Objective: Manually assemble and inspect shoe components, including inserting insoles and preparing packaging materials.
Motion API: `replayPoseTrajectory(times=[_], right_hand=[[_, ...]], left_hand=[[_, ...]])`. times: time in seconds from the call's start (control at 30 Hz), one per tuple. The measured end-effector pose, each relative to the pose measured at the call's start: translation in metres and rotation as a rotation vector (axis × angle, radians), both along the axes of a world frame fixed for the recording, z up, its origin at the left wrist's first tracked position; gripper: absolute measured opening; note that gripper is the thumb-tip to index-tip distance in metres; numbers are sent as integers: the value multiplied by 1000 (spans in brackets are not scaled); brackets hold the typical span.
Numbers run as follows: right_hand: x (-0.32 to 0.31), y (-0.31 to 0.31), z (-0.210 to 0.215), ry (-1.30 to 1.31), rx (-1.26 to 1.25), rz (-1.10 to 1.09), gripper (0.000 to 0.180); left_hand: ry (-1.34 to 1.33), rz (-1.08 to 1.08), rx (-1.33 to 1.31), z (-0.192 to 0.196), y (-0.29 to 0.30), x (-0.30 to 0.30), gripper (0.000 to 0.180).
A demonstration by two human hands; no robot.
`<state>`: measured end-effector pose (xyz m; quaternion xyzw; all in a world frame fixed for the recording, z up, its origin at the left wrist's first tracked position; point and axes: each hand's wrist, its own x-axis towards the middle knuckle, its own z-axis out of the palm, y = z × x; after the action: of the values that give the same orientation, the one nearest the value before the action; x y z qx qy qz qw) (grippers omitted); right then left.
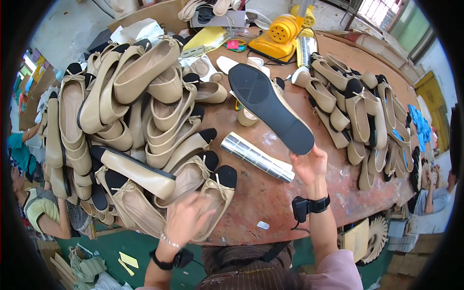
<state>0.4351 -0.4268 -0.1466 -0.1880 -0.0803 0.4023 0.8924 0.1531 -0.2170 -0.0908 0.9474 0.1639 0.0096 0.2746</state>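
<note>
My right hand point(310, 163) is closed on the heel end of a ballet flat point(270, 108), holding it above the table with its black sole facing me. The toe of this flat points to the far left. My left hand point(188, 216), blurred by motion, has its fingers apart over the near edge of a big heap of beige ballet flats point(145, 164) with black toes and small bows. Closest to that hand is a beige flat point(221, 193) lying with its opening up; whether the fingers touch it I cannot tell.
A silvery roll point(257, 157) lies mid-table. More beige flats point(360, 111) are piled at the right. Towards the back stand a yellow machine point(278, 38) and a yellow sheet point(208, 38). Other people sit at the far left and far right.
</note>
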Motion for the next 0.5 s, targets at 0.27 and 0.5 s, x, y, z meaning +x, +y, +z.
replayPoseTrajectory(times=[0.27,0.5], right_hand=[[-34,-49,33,-483,-460,-278,46],[-44,-68,45,-822,-802,-475,27]], left_hand=[[-338,-207,467,-66,5,208,45],[-250,-290,493,-89,5,257,18]])
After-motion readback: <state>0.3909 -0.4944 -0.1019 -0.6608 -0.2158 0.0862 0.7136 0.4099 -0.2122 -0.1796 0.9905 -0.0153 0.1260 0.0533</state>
